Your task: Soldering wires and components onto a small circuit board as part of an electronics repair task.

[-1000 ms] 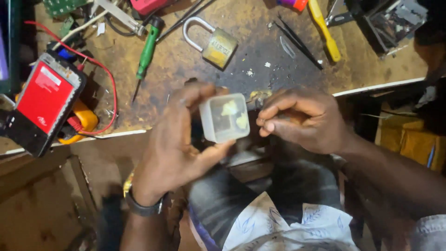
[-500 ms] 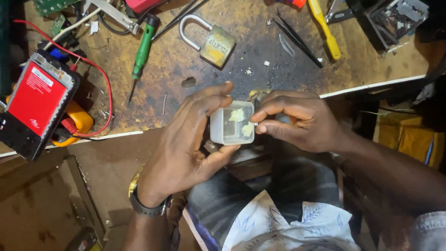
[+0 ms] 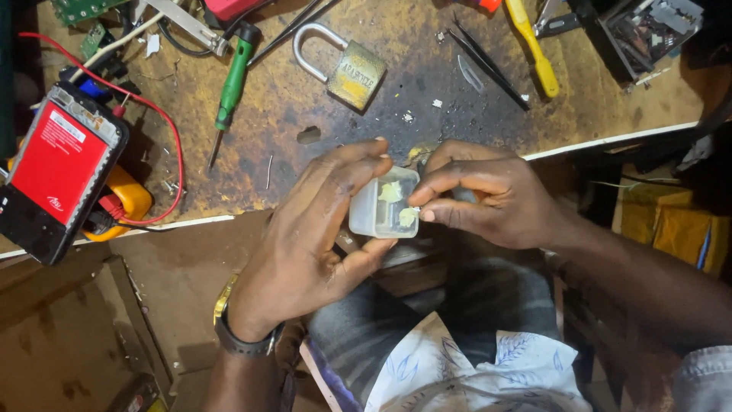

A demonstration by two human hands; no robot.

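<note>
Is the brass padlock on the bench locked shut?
No: the brass padlock lies on the stained wooden workbench with its silver shackle swung open, one end free of the body.

Between the left hand (image 3: 320, 236) and right hand (image 3: 488, 194), a translucent whitish box (image 3: 381, 204) is showing pale yellow bits inside. Beyond the hands, a brass-yellow padlock (image 3: 354, 75) is lying on the mottled brown counter (image 3: 305, 107); a green-handled screwdriver (image 3: 231, 80) and a red-faced black device (image 3: 57, 172) are lying left of the left hand.
</note>
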